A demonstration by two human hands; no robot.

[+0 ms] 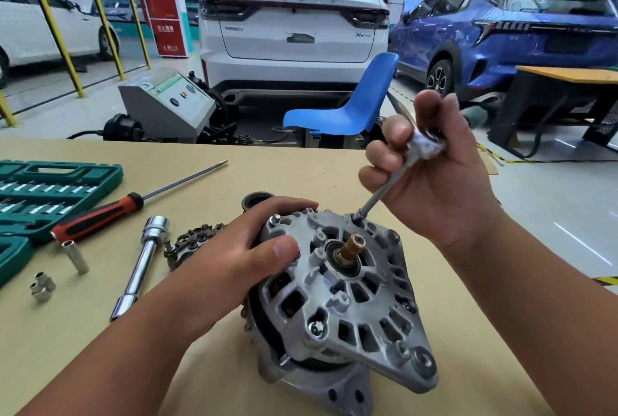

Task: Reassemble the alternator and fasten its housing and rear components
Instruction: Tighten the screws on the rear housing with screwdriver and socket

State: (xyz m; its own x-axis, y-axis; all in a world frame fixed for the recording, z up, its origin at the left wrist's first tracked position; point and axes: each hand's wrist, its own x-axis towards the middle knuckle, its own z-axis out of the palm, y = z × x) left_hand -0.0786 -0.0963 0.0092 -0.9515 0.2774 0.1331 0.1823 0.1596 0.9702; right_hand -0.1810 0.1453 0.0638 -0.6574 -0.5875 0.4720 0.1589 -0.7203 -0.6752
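Tilted on the tabletop (294, 171), the alternator (354, 312) looks heavy, rigid and awkward to pin, so the left hand (254, 248) curls its fingers over the housing rim while the right hand (434, 178) clenches a socket driver (384, 191) set at its far edge.

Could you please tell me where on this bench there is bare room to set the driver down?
The far strip of the table, beyond the screwdriver tip and the alternator, is bare. So is the near-left corner, between the small sockets and the left forearm. Crowded: left of the alternator, around the socket case, extension bar and rectifier plate.
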